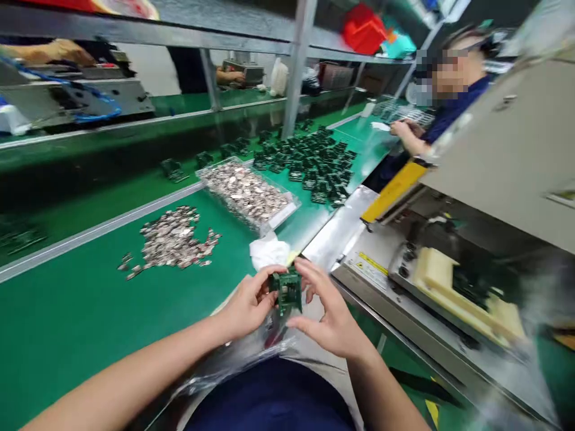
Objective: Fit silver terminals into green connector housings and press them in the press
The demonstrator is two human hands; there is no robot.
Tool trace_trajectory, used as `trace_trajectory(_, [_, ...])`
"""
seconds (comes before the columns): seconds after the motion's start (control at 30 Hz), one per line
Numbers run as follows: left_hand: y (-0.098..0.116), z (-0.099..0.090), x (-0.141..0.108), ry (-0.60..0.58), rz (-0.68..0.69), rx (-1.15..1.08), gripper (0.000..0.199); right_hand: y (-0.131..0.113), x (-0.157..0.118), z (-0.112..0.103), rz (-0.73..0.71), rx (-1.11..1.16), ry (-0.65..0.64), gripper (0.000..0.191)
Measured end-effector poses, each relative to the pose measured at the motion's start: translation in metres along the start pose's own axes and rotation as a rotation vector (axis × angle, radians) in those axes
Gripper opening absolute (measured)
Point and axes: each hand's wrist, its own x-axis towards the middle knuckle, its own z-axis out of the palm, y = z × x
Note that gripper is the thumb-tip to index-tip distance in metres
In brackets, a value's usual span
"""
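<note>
A small green circuit-board assembly (290,292) is held above my lap, close to the table's front edge. My left hand (246,308) grips its left side between thumb and fingers. On the other side, my right hand (324,308) curves around the board with thumb and fingers apart; its fingertips are near the upper right corner, and I cannot tell whether they touch. Just beyond the hands lies a crumpled white cloth or paper (268,251). A clear plastic bag (238,365) lies below the hands, partly hidden by my arms.
Small silvery metal parts form a loose pile (173,239) and fill a clear tray (294,206). Many green board assemblies (309,158) lie farther back. A machine (449,293) with a cream fixture stands right. A co-worker (462,90) sits beyond it. A metal post (296,72) supports the shelf.
</note>
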Motion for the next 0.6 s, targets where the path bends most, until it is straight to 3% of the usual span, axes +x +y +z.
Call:
trace_trajectory(0.1, [0.034,0.02,0.033,-0.328,0.103,-0.017,0.053,-0.009,-0.036,-0.039,0.0,-0.054,0.194,0.066])
trace_trajectory(0.17, [0.059,0.042,0.063,-0.487,0.193,-0.035,0.06,-0.012,-0.068,-0.07,0.038,-0.069,0.466,0.068])
trace_trajectory(0.23, [0.084,0.074,0.098,-0.502,0.316,0.018,0.061,-0.014,-0.102,-0.104,0.04,-0.098,0.883,0.067])
trace_trajectory(0.3, [0.106,0.114,0.133,-0.429,0.446,0.116,0.064,-0.014,-0.132,-0.138,0.003,-0.135,1.303,0.06])
trace_trajectory(0.37, [0.124,0.155,0.164,-0.403,0.528,0.208,0.075,-0.012,-0.153,-0.17,0.018,-0.174,1.541,0.054])
trace_trajectory(0.43, [0.136,0.191,0.189,-0.437,0.538,0.265,0.085,-0.007,-0.163,-0.197,0.087,-0.206,1.572,0.056])
trace_trajectory(0.5, [0.143,0.213,0.205,-0.471,0.491,0.255,0.083,-0.003,-0.163,-0.216,0.149,-0.231,1.465,0.062])
trace_trajectory(0.6, [0.143,0.21,0.209,-0.424,0.398,0.062,0.074,0.001,-0.151,-0.233,0.208,-0.321,1.244,0.069])
